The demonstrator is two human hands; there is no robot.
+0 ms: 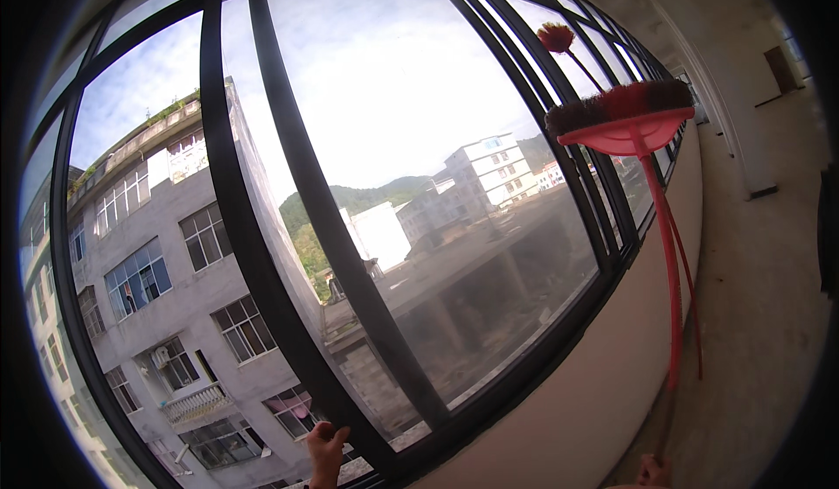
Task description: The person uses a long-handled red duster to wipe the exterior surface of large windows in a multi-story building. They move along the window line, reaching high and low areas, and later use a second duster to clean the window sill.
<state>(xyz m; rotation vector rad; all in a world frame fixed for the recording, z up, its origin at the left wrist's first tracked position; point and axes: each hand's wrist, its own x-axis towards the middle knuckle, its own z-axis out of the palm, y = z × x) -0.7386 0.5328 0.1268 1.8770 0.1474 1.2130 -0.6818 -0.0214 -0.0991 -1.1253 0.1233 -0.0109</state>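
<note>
My left hand (326, 449) is raised at the bottom of the picture, fingers curled, beside a dark upright of the window frame (288, 332). Whether it touches or grips the frame cannot be made out. At the bottom right, my right hand (654, 470) is closed around the lower handle of a red broom (668, 292). The broom stands head up, its dark and red bristles (623, 103) pointing upward in front of the windows. Behind it, a round red brush (556, 37) on a thin pole leans by the window row.
Large glass panes (419, 128) in dark frames curve along the left and top. Below the sill runs a pale low wall (557, 410). A bare floor (754, 332) and a white pillar (727, 96) lie to the right. Outside stands a grey apartment building (164, 259).
</note>
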